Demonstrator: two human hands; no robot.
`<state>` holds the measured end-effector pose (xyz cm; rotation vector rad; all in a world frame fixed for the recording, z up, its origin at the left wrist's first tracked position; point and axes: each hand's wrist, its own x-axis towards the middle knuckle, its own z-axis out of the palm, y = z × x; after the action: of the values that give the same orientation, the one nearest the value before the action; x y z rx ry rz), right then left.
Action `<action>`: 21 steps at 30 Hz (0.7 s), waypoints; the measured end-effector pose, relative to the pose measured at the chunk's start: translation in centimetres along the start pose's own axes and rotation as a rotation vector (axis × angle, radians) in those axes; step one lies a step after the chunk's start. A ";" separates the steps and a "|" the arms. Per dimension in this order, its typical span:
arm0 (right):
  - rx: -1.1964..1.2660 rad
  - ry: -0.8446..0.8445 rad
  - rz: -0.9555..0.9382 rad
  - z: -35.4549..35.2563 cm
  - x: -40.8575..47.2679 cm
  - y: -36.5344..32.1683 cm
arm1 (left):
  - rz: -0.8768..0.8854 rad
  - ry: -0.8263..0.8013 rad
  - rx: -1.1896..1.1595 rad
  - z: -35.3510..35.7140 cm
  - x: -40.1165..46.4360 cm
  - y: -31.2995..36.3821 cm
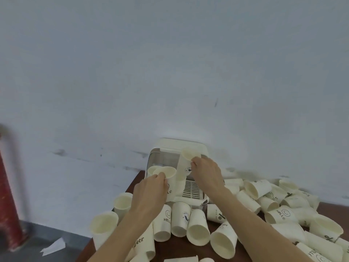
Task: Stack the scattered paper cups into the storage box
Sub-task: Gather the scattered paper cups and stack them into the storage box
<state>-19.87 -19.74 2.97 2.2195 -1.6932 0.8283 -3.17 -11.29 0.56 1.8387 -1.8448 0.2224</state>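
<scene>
Cups: left hand (149,193) grips two-cup stack (166,178); right hand (205,173) pinches tall stack (186,163) over box (164,157).

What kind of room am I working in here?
Likely a bare back room or storeroom, not a kitchen: a scuffed, plain wall, a brown table pushed against it, heaped with paper cups around a storage box, and a paper scrap on the grey floor.

The light is soft and even, a bit dim and bluish. Shadows are faint. The whole picture looks slightly fuzzy. The tall red post (7,195) at the lower left is smeared, maybe from head movement. Edges bend a little outward.
</scene>
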 end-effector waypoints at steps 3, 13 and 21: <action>-0.024 -0.037 -0.021 1.5 0.7 -0.8 | -0.033 0.000 -0.009 0.0 -0.1 -1.2; -0.119 -0.259 -0.054 6.1 0.7 -1.7 | -0.087 -0.004 -0.057 0.3 0.4 -3.1; -0.090 -0.315 0.014 7.7 -1.2 -2.0 | -0.105 0.105 -0.102 -0.5 3.2 -3.4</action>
<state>-15.95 -22.00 -3.70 2.3760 -1.8394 0.4096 0.39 -14.09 1.69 1.8124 -1.6530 0.1806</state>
